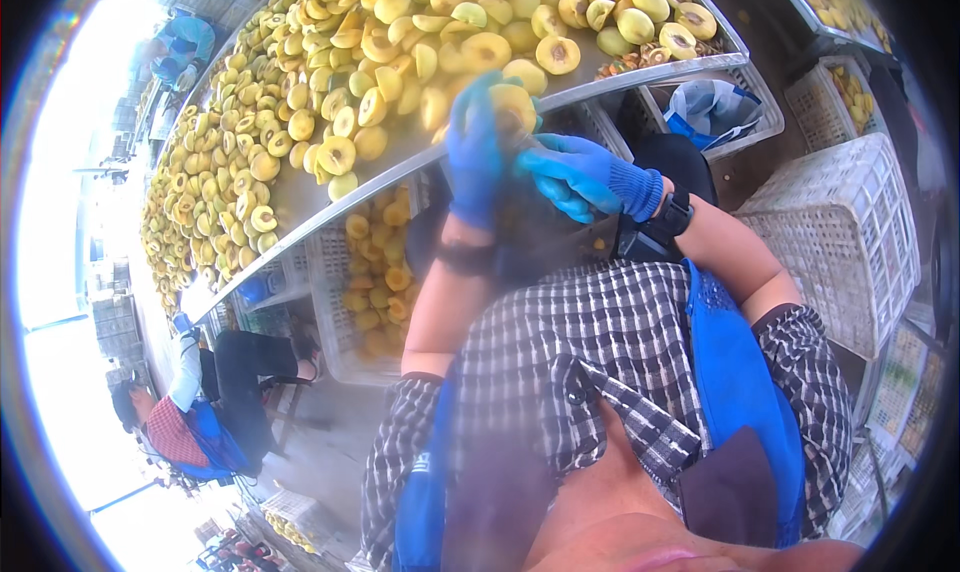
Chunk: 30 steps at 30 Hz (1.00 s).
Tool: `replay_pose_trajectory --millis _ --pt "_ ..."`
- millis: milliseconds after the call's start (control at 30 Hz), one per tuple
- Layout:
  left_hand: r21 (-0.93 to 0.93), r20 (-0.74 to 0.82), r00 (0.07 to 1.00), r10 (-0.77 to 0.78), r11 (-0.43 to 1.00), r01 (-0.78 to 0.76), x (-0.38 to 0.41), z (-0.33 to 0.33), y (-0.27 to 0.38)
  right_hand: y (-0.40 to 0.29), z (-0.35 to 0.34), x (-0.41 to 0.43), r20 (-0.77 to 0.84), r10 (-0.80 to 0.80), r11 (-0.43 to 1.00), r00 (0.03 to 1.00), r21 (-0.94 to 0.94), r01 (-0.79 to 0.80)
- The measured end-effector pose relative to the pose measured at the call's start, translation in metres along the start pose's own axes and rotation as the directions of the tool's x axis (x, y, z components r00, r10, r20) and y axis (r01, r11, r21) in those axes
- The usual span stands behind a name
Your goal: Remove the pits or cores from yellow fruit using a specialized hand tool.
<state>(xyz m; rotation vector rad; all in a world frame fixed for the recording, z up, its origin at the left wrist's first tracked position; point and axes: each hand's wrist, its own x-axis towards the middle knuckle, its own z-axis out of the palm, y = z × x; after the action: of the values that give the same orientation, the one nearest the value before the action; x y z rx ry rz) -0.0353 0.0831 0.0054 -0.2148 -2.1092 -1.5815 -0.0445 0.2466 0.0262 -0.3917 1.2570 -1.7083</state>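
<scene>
My left hand point(474, 152), in a blue coated glove and blurred by motion, holds a halved yellow peach point(514, 109) above the near rim of the sorting table. The cut face and its brown centre are turned towards me. My right hand point(574, 173), gloved in blue too, is curled just to the right of the fruit. From its fingertips a small greyish tool point(525, 143) reaches the lower edge of the peach half; blur hides its shape. Beyond both hands, many halved peaches point(360, 84) are heaped on the metal-edged table point(397, 180).
Below the table stands a white crate point(330, 302) holding peach halves point(379, 272). Another white crate point(832, 227) leans at my right. A blue-and-white bag point(709, 114) sits in a bin. Pits and scraps point(637, 61) lie in the table's corner. A co-worker point(199, 422) sits at left.
</scene>
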Motion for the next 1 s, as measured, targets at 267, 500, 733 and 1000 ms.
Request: replay_pose_trajectory --millis 267,500,733,1000 --pt "0.078 -0.290 0.955 0.068 0.996 -0.048 -0.013 -0.023 -0.025 0.016 -0.022 -0.006 -0.025 0.054 0.990 0.998 -0.126 -0.057" --pt "0.804 -0.336 0.937 -0.098 0.489 0.340 -0.054 -0.183 0.005 0.058 -0.054 -0.031 0.077 -0.343 0.014 0.936 -0.996 0.087" --pt "0.855 -0.231 0.973 -0.009 0.475 0.208 -0.010 -0.198 -0.035 0.073 -0.054 -0.010 0.193 -0.386 -0.102 0.902 -0.981 0.167" --pt "0.886 -0.299 0.759 -0.579 0.127 0.446 0.051 -0.160 -0.081 0.084 -0.059 -0.010 0.028 -0.255 0.023 0.967 -0.999 0.034"
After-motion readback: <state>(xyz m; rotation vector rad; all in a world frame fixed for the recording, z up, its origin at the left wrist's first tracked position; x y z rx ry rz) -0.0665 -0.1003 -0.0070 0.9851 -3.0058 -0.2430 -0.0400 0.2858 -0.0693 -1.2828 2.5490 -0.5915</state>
